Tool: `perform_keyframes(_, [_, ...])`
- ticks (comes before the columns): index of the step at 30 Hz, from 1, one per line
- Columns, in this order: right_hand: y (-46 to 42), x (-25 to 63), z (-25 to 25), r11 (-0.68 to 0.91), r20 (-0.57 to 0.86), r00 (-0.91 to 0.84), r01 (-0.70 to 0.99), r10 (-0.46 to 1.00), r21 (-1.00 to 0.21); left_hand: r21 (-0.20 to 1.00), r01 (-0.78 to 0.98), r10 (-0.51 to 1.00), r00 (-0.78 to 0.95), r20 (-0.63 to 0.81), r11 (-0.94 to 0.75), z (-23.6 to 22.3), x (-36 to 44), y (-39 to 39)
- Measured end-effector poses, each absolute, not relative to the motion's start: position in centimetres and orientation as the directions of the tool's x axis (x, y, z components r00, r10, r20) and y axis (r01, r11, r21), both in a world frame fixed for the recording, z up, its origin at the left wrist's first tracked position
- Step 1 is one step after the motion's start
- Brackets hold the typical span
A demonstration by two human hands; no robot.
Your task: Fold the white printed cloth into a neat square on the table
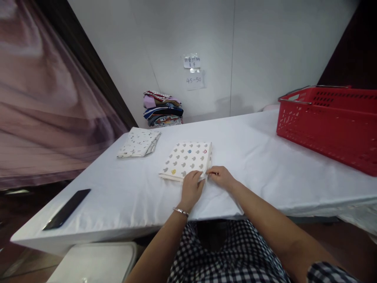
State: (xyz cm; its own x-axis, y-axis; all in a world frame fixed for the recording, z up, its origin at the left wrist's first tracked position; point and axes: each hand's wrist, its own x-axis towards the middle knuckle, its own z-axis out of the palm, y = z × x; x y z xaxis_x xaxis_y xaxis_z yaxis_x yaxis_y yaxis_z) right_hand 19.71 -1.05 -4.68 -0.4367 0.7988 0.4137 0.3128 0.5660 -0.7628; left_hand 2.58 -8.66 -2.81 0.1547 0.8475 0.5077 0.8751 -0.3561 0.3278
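Note:
A folded white cloth (188,159) with grey, mushroom-like prints and a few coloured ones lies flat on the white-covered table (241,157). My left hand (193,188) has its fingers curled over the cloth's near edge, close to its right corner. At that same corner my right hand (221,175) pinches the cloth's edge between thumb and fingers. The two hands are close together but apart. Farther left lies a second folded white cloth (140,142) with small dark prints, untouched by either hand.
A red plastic basket (326,125) with a metal handle stands at the right. Several folded fabrics (163,110) are stacked against the wall. A flat black object (67,209) lies near the left front edge. Below that edge is a white stool (97,261). Paper signs (194,79) hang on the wall.

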Motion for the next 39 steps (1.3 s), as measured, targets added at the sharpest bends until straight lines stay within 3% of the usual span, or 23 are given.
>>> perform_keyframes(4, [-0.4,20.4,-4.6,0.406,0.394,-0.131,0.483,0.91,-0.776,0.37,0.871,0.858,0.103,0.503,-0.322,-3.0,2.5,-8.6])
perform_keyframes(6, [-0.2,20.6,-4.6,0.35,0.368,-0.079,0.54,0.926,-0.765,0.374,0.873,0.856,0.089,0.508,-0.313,-3.1,2.6,-8.5])
perform_keyframes(12, [-0.6,20.0,-4.3,0.399,0.333,-0.232,0.66,0.914,-0.637,0.36,0.875,0.858,0.11,0.501,-0.323,-2.8,2.9,-8.6])
perform_keyframes(20, [-0.8,19.6,-4.0,0.489,0.304,-0.383,0.692,0.872,-0.531,0.329,0.876,0.843,0.142,0.519,-0.351,-2.7,3.1,-8.7])
perform_keyframes(30, [-0.5,19.0,-3.8,0.497,0.293,-0.403,0.75,0.867,-0.436,0.3,0.879,0.844,0.184,0.504,-0.371,-1.6,2.8,-8.6])
perform_keyframes(35, [-0.8,18.5,-3.1,0.481,0.284,-0.393,0.777,0.875,-0.405,0.376,0.868,0.868,0.114,0.484,-0.324,1.0,2.3,-5.1])
perform_keyframes(39, [-0.7,18.5,-3.3,0.464,0.279,-0.377,0.786,0.883,-0.408,0.319,0.92,0.906,0.08,0.416,-0.228,0.8,2.0,-1.5])
